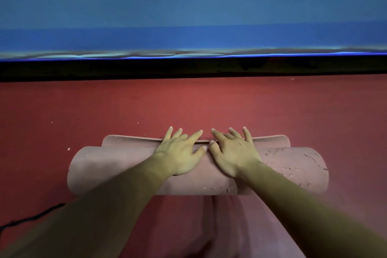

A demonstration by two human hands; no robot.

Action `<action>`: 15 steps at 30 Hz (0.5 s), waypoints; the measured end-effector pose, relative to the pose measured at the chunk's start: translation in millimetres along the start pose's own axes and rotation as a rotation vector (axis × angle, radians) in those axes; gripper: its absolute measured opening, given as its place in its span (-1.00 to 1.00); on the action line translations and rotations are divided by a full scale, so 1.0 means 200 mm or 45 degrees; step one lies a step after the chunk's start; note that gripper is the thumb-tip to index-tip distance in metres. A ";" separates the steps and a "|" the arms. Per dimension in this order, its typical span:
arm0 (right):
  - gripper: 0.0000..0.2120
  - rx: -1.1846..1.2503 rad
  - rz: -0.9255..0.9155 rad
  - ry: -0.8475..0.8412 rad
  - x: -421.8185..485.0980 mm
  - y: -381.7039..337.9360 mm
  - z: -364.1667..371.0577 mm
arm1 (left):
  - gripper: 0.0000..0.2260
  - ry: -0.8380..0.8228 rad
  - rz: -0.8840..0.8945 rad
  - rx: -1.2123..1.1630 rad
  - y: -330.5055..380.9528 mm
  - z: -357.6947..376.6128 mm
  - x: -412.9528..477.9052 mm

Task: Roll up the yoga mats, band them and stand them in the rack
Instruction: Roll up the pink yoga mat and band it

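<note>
On the red floor, close in front of the person, lies the pink yoga mat, almost fully rolled. Long axis of the roll runs left-right, square across the person's reach. The only unrolled part is a short free end, flat on the floor just past the far side of the roll, so the roll has to travel away from the person, toward the blue wall.

Both hands sit on top of the roll at mid-length, side by side, thumbs nearly touching. Left hand is just left of centre, right hand just right of it; neither is nearer, the load is shared evenly. Both ends of the roll stick out well beyond the hands, unsupported.

Grip: no clamp at all. Palms are flat on the crown of the roll, and the fingers are straight and spread, reaching over the far edge onto the free end. Nothing is held or pinched; this is press-and-push contact only.

Judgement: rolling is in its last turn, with banding and racking not started. No band or rack is in view. The surface near the right end looks cracked and flaky. A black cable lies on the floor near left, well apart from the mat.
</note>
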State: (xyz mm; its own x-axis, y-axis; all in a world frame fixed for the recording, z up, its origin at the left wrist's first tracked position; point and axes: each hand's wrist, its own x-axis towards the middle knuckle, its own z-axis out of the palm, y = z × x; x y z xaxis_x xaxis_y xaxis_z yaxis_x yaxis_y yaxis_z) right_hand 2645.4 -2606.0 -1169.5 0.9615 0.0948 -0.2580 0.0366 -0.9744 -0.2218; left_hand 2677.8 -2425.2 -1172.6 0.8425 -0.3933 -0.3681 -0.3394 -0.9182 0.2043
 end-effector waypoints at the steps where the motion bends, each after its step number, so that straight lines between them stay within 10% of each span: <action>1: -0.42 0.003 0.003 0.001 -0.01 0.00 0.01 | -0.43 0.022 0.008 0.007 0.00 0.01 -0.01; 8: -0.30 -0.111 -0.007 0.233 -0.14 -0.02 0.07 | -0.37 0.222 0.060 0.157 0.04 0.08 -0.16; 15: -0.60 -0.090 -0.034 0.429 -0.25 -0.02 0.18 | -0.35 0.247 0.104 0.317 0.09 0.13 -0.27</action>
State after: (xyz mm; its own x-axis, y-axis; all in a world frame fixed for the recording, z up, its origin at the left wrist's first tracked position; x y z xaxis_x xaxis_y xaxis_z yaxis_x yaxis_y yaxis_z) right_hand 2587.5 -2598.8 -1189.1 0.9954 0.0596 0.0748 0.0707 -0.9853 -0.1556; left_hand 2615.6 -2421.3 -1172.2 0.8641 -0.4719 -0.1752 -0.4809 -0.8767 -0.0107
